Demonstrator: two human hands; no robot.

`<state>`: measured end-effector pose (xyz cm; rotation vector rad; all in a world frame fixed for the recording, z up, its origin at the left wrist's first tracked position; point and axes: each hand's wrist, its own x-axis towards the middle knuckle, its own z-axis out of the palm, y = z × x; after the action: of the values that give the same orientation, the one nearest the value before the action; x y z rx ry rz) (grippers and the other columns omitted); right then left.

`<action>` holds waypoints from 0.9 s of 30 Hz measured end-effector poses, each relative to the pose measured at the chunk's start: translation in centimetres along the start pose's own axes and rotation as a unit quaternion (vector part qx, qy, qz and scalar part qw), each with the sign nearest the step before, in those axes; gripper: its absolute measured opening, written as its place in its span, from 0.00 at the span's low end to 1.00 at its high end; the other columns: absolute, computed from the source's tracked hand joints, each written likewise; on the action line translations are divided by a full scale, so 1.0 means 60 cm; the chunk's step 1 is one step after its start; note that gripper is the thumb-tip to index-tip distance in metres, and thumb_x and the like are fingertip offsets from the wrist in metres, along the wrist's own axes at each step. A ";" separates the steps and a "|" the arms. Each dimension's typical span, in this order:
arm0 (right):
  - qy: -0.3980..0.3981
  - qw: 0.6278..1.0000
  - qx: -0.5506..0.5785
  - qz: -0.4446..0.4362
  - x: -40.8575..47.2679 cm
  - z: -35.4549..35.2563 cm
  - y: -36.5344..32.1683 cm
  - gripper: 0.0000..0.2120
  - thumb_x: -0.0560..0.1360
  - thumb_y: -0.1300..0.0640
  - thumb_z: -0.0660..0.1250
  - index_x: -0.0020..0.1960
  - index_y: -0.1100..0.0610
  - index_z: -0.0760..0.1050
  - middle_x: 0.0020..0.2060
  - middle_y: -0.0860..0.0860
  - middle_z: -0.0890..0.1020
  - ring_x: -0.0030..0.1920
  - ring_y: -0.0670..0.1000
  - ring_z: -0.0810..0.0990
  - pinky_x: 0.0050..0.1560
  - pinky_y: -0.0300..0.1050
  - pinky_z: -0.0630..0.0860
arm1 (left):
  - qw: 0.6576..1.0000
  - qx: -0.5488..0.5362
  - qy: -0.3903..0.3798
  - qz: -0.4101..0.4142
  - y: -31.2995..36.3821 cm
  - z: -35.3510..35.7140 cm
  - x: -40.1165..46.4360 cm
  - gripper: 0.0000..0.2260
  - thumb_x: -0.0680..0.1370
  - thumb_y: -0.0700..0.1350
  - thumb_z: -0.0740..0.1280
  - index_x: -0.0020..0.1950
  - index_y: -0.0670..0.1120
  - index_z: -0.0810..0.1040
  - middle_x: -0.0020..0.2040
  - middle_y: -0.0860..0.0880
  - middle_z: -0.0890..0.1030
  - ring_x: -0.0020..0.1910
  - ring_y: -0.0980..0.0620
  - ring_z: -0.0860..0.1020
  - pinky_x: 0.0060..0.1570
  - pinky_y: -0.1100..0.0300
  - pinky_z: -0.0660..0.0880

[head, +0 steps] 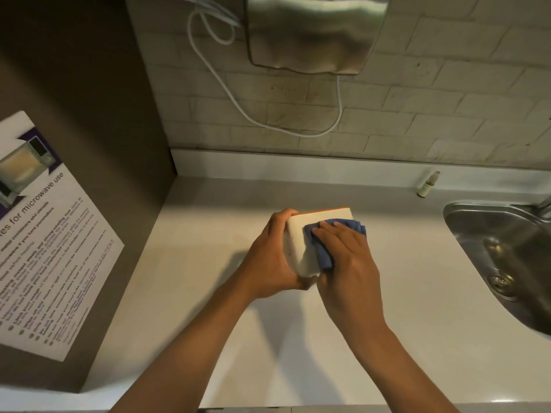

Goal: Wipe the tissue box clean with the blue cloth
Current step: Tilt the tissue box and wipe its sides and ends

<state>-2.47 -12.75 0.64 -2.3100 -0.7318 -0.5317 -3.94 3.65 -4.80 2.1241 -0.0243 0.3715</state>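
A white tissue box (298, 242) with an orange far edge is tilted up above the middle of the pale counter (190, 293). My left hand (272, 257) grips its left side, fingers curled round the far corner and thumb under the near end. A blue cloth (323, 248) lies bunched on the box's upper face. My right hand (346, 257) presses flat on the cloth with straight fingers, covering most of it.
A steel sink (507, 263) with a drain sits at the right, a tap (545, 205) above it. A small spray bottle (428, 184) stands by the back ledge. A steel dispenser (313, 34) and white cable (238, 105) hang on the tiled wall. A microwave notice (44, 234) covers the left panel.
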 end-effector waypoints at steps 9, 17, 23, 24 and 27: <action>-0.042 0.996 -0.013 -0.073 -0.026 0.012 -0.033 0.22 0.64 0.72 0.75 0.57 0.61 0.81 0.56 0.56 0.82 0.60 0.58 0.78 0.67 0.48 0.67 | 0.999 -0.038 -0.005 -0.023 -0.003 0.001 0.003 0.36 0.63 0.74 0.72 0.66 0.76 0.59 0.65 0.64 0.73 0.63 0.60 0.76 0.62 0.68 0.74; 0.001 0.999 0.007 -0.032 0.029 0.004 -0.037 0.19 0.67 0.69 0.66 0.57 0.62 0.81 0.54 0.55 0.82 0.57 0.57 0.78 0.61 0.47 0.73 | 1.000 0.000 0.001 0.005 -0.020 0.007 0.006 0.49 0.60 0.59 0.84 0.71 0.70 0.57 0.69 0.63 0.71 0.67 0.59 0.74 0.61 0.66 0.73; -0.055 0.994 -0.029 -0.089 -0.019 0.012 -0.029 0.23 0.64 0.72 0.74 0.57 0.60 0.81 0.58 0.54 0.81 0.61 0.58 0.77 0.69 0.42 0.64 | 1.000 -0.013 -0.003 0.007 -0.024 0.011 0.000 0.44 0.59 0.79 0.73 0.71 0.70 0.64 0.68 0.62 0.75 0.67 0.57 0.76 0.67 0.59 0.75; -0.050 0.995 -0.022 -0.082 -0.021 0.005 -0.022 0.23 0.64 0.72 0.74 0.57 0.60 0.81 0.58 0.54 0.81 0.61 0.57 0.78 0.69 0.39 0.63 | 1.000 -0.021 -0.013 -0.004 -0.020 0.013 0.000 0.45 0.58 0.76 0.76 0.70 0.75 0.59 0.68 0.66 0.72 0.66 0.62 0.74 0.64 0.66 0.74; -0.024 0.998 0.003 -0.049 0.002 -0.006 -0.021 0.21 0.66 0.71 0.73 0.57 0.60 0.81 0.56 0.54 0.82 0.58 0.57 0.78 0.66 0.40 0.68 | 1.000 0.000 0.011 -0.002 -0.022 0.019 0.003 0.53 0.56 0.63 0.84 0.72 0.71 0.55 0.70 0.63 0.70 0.66 0.59 0.73 0.62 0.62 0.76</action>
<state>-3.20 -12.17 1.56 -2.2966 -0.8726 -0.5195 -3.25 3.46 -6.44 2.1193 -0.0074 0.3929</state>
